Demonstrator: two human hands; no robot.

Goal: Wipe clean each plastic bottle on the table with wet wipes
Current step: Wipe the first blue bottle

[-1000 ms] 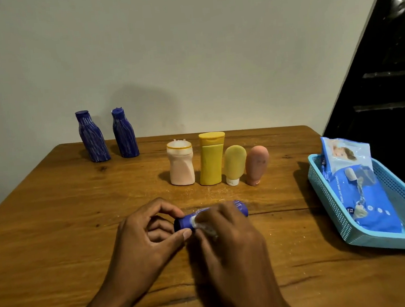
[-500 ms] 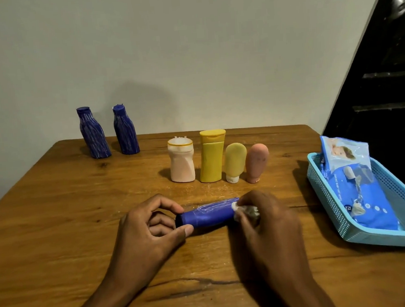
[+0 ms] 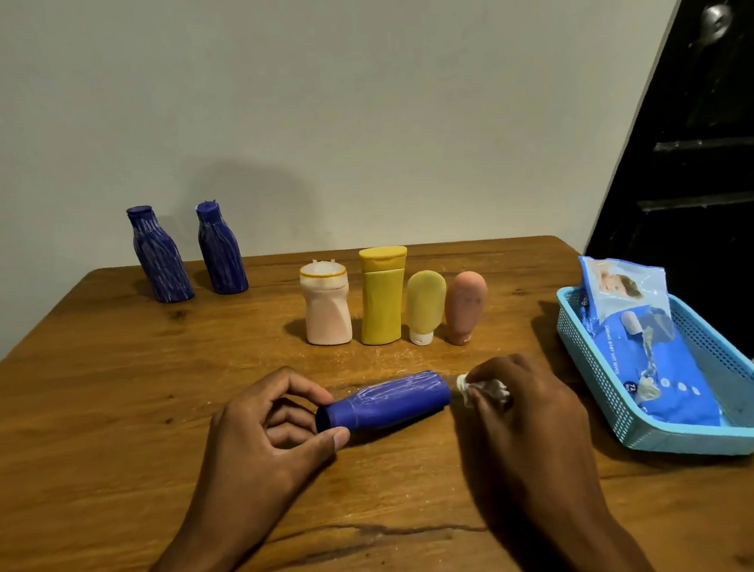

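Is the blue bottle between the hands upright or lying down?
Lying down. The blue bottle rests sideways on the table, its cap end pinched by the left hand.

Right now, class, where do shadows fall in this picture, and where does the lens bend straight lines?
Head view: the two dark blue streaked bottles tilt inward from wide-angle distortion; a soft shadow lies on the grey wall above them; the light blue perforated basket shades the wooden table to its left; dim, warm lighting.

I sat in a home room: wooden desk (image 3: 104, 397), plain wall (image 3: 352, 107), toiletry bottles (image 3: 382, 294), baby-wipes pack (image 3: 641, 346) in basket (image 3: 599, 385).
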